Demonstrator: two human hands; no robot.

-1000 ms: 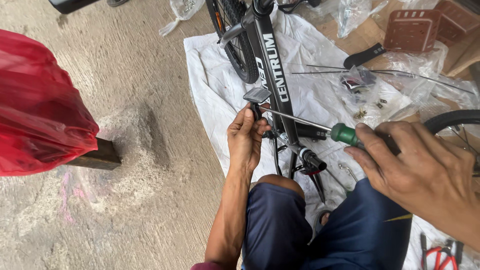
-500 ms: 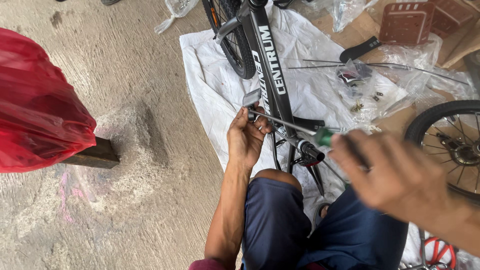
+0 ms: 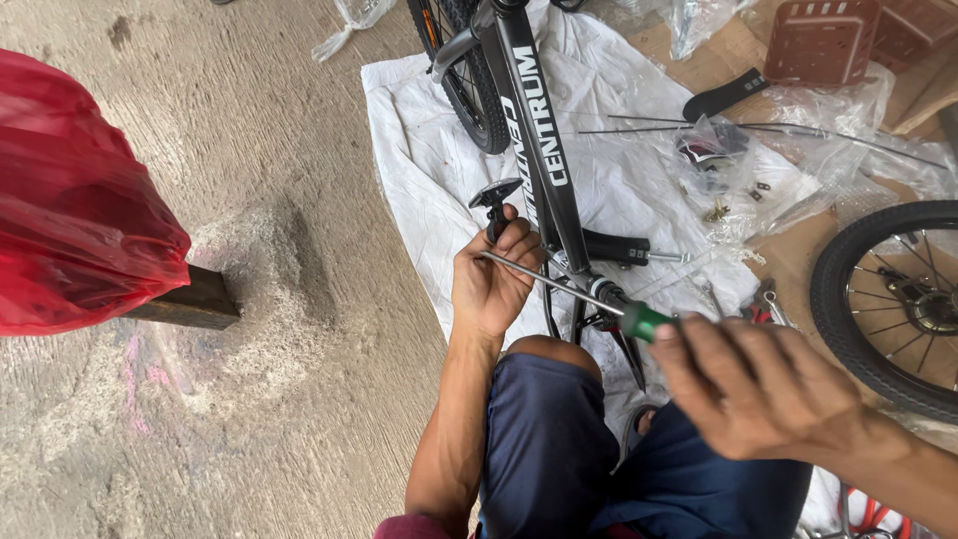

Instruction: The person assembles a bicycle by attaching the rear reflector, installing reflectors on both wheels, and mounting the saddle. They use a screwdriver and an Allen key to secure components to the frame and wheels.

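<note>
A: Centre of frame: left hand (image 3: 491,284), fingers curled shut around a small black bracket (image 3: 496,197) just left of the black bicycle frame (image 3: 544,160). Thumb and forefinger also steadying the metal shaft of the screwdriver (image 3: 559,286).

B: Lower right: right hand (image 3: 763,384), blurred, fingers wrapped closed over the screwdriver's green handle. Shaft running up and left, tip meeting the left hand beside the frame tube.

A: Beneath the frame: white woven sheet (image 3: 419,170), spread over bare concrete floor (image 3: 259,120). Upper centre: knobby tyre of a mounted wheel (image 3: 477,100).

B: Right edge: loose spoked wheel (image 3: 893,299), lying flat, well apart from the frame. Upper right: brown plastic basket (image 3: 823,40) and clear plastic bags (image 3: 798,150) with small hardware.

A: Far left: red plastic bag (image 3: 70,200), resting over a dark wooden block (image 3: 190,302). Bottom centre: knees in dark blue shorts (image 3: 559,449), just below both hands.
</note>
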